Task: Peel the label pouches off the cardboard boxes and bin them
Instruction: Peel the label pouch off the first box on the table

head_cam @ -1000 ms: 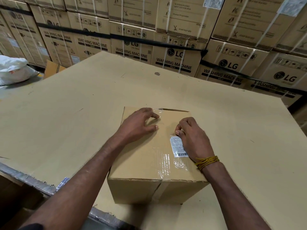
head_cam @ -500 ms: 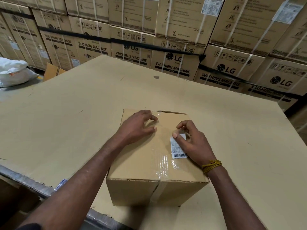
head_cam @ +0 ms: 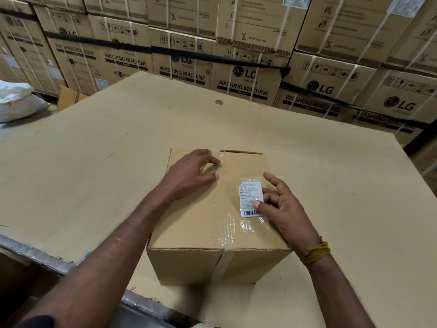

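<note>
Label pouch (head_cam: 251, 198): clear plastic sleeve with a white printed slip and barcode inside, on top of the cardboard box (head_cam: 212, 221), right of the centre seam. Likely very light, thin and floppy; probably tears or stretches if yanked, so a slow peel at a low angle seems best. Film glossy, probably slippery to pinch. Appears partly raised along the right edge, though how much remains stuck cannot be told. Best hold judged to be that right edge or a free corner, thumb above and fingers below, well away from the clear packing tape (head_cam: 233, 229) wrinkled just beneath the barcode end. Risk: catching the tape with the pouch and ripping the top liner of the board. Right hand (head_cam: 281, 207) at the pouch: thumb tip pressing on the lower right of the slip, middle fingers curled in at its right edge, index raised and apart; reads as a pinch on the pouch. Left hand (head_cam: 191, 174) resting on the far left of the box top, fingers bent, tips pressing, holding nothing; serves as a brace. Box stiff, sealed, seated near the front of the cardboard-covered tabletop (head_cam: 94, 174). Stacked washing-machine cartons (head_cam: 243, 81) behind. White sack (head_cam: 16, 102) at far left. No bin in view.
</note>
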### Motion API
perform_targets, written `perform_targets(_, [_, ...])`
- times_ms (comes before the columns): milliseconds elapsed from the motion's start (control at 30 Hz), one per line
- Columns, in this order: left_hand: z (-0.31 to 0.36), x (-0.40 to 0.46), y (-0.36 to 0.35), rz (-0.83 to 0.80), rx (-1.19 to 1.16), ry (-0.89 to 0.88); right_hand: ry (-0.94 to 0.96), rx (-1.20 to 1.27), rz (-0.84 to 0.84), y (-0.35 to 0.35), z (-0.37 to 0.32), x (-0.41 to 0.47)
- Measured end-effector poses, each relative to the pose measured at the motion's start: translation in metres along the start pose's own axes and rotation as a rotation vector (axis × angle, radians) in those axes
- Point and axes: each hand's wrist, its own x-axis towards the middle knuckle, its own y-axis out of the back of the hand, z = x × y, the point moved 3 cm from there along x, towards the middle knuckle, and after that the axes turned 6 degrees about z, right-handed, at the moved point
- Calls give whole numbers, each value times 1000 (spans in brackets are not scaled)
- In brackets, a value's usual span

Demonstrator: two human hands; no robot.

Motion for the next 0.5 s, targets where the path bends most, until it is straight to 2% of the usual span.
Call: perform_targets(500, [1, 0, 1, -10, -14, 16, 91, -110, 90, -2, -5, -7])
